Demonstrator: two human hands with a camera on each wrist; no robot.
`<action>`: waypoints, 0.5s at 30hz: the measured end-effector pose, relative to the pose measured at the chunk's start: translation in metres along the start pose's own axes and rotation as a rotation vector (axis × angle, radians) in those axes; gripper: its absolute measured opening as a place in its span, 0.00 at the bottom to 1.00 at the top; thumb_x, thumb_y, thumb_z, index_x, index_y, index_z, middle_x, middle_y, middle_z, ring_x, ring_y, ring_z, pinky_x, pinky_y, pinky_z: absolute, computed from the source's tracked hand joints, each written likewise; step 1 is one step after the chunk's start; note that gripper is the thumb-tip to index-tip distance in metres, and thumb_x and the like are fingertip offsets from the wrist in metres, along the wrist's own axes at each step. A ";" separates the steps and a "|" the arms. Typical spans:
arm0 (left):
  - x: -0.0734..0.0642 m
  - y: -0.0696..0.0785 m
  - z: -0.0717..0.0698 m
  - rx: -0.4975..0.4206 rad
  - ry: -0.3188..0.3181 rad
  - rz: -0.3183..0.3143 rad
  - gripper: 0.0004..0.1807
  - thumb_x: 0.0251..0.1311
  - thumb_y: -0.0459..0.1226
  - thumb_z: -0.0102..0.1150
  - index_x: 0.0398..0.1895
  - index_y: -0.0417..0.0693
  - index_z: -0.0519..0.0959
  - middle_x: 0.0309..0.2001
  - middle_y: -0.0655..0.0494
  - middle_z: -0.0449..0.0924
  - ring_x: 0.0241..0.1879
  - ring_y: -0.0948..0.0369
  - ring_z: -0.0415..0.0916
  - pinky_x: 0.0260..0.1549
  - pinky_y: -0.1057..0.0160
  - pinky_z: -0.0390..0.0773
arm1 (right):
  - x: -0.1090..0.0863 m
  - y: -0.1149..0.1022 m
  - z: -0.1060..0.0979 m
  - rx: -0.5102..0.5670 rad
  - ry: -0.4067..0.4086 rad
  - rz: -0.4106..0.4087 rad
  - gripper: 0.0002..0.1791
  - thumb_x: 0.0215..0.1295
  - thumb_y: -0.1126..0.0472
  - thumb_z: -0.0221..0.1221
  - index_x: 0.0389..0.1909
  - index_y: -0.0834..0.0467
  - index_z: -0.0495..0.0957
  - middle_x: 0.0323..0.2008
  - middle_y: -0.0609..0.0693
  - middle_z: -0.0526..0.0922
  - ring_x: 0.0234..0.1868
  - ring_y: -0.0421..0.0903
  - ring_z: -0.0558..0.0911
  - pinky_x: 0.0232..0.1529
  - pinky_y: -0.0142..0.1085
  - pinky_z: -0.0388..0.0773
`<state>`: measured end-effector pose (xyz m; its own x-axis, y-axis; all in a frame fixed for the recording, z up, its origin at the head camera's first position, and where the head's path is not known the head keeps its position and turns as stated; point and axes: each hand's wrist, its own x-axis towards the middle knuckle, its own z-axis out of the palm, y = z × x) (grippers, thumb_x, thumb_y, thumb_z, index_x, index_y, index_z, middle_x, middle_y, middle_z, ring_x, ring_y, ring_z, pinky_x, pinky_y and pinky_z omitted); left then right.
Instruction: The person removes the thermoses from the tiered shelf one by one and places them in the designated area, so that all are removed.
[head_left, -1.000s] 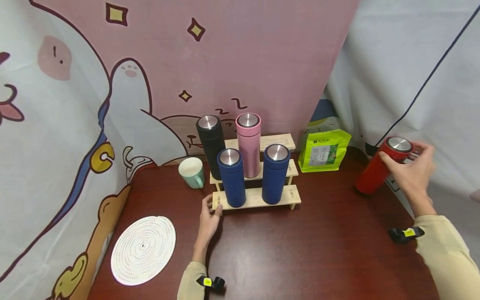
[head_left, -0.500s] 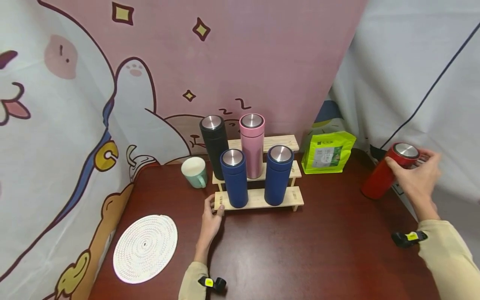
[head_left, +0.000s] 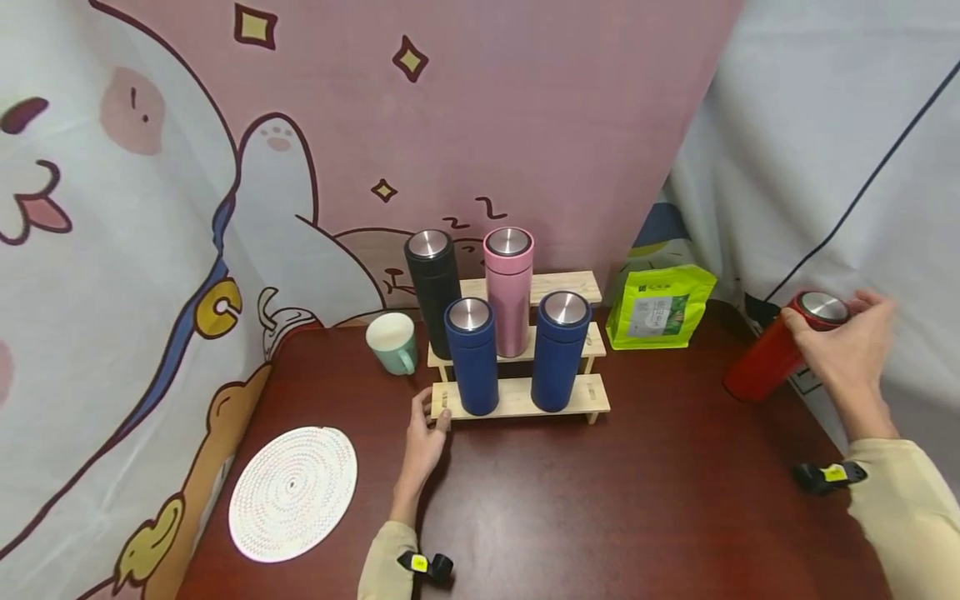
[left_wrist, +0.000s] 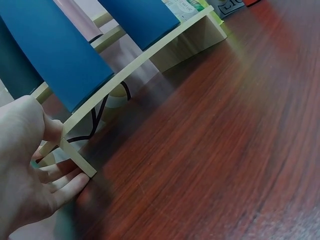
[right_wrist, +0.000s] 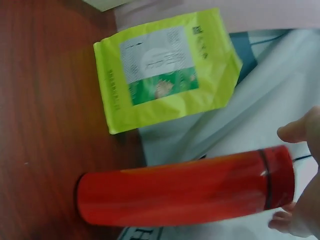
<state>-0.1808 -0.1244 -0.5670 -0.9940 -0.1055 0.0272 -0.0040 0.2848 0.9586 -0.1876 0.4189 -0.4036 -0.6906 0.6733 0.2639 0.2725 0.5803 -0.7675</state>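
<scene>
A red thermos (head_left: 772, 358) with a steel-topped lid stands at the table's right side. My right hand (head_left: 847, 350) surrounds its lid; in the right wrist view the thumb (right_wrist: 295, 131) is apart from the red thermos (right_wrist: 180, 192). My left hand (head_left: 424, 442) grips the left end of the low front step of a wooden rack (head_left: 517, 400), thumb on top and fingers at the leg. Two blue thermoses, one left (head_left: 474, 367) and one right (head_left: 558, 358), stand on that step. Behind them are a black thermos (head_left: 435, 292) and a pink thermos (head_left: 512, 308).
A mint-green mug (head_left: 393, 343) stands left of the rack. At the left lies a round white woven mat (head_left: 293, 496). A lime-green bag (head_left: 660, 308) stands between rack and red thermos. Printed curtains (head_left: 562, 108) border the table, and a black cable (head_left: 847, 217) hangs at the right.
The red thermos has shifted slightly right and lower, and my right hand's fingers have spread from its lid. My left hand still holds the rack. The head view has shifted slightly.
</scene>
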 end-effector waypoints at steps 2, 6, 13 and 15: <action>-0.001 0.000 0.001 0.002 -0.004 0.005 0.29 0.73 0.35 0.55 0.74 0.49 0.61 0.57 0.36 0.76 0.52 0.45 0.80 0.47 0.51 0.80 | 0.000 -0.008 -0.003 -0.001 0.015 -0.017 0.45 0.59 0.46 0.64 0.74 0.54 0.55 0.60 0.44 0.66 0.68 0.57 0.64 0.66 0.40 0.60; -0.001 -0.002 0.001 0.001 0.004 0.007 0.29 0.72 0.34 0.56 0.73 0.49 0.62 0.56 0.37 0.77 0.51 0.46 0.80 0.47 0.52 0.80 | 0.000 -0.027 -0.008 -0.025 0.003 -0.037 0.45 0.63 0.44 0.60 0.76 0.55 0.51 0.73 0.60 0.56 0.73 0.58 0.59 0.72 0.49 0.56; -0.001 -0.001 0.001 0.006 0.011 0.004 0.29 0.72 0.34 0.56 0.74 0.49 0.62 0.56 0.37 0.77 0.52 0.46 0.79 0.50 0.50 0.79 | 0.001 -0.065 -0.010 0.001 -0.053 -0.062 0.45 0.65 0.39 0.57 0.77 0.52 0.49 0.76 0.60 0.54 0.74 0.58 0.57 0.72 0.50 0.55; -0.001 -0.001 0.001 0.005 0.012 0.004 0.29 0.72 0.35 0.56 0.74 0.49 0.62 0.56 0.37 0.77 0.53 0.46 0.79 0.50 0.49 0.79 | 0.000 -0.076 -0.010 0.022 -0.064 -0.082 0.45 0.65 0.40 0.57 0.77 0.51 0.49 0.76 0.60 0.54 0.74 0.58 0.57 0.71 0.50 0.55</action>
<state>-0.1801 -0.1234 -0.5679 -0.9927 -0.1157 0.0346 -0.0004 0.2901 0.9570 -0.2016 0.3788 -0.3397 -0.7516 0.5928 0.2891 0.1986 0.6214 -0.7579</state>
